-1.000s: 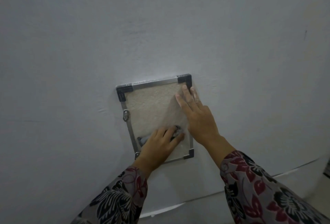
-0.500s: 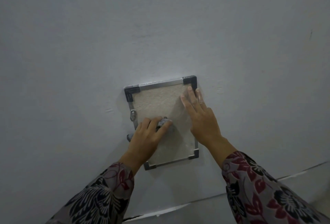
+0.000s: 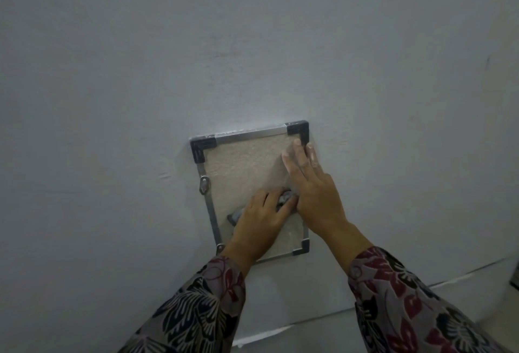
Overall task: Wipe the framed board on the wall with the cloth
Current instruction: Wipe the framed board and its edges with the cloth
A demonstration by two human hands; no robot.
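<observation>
A small framed board [image 3: 241,167] with a beige textured face, a silver metal frame and black corner pieces hangs on the grey wall. My left hand [image 3: 259,226] presses a small grey cloth [image 3: 283,199] against the board's lower middle; most of the cloth is hidden under the fingers. My right hand [image 3: 314,187] lies flat with its fingers together on the board's right side, fingertips near the top right corner. Both hands nearly touch.
The plain grey wall [image 3: 252,43] fills the view. A metal hanger lug [image 3: 204,185] sticks out from the frame's left edge. A pale seam [image 3: 309,321] runs across the bottom where the wall meets a lower surface.
My left hand with the cloth slid from the board's left edge down and right toward my right hand. My right hand stayed flat on the right side.
</observation>
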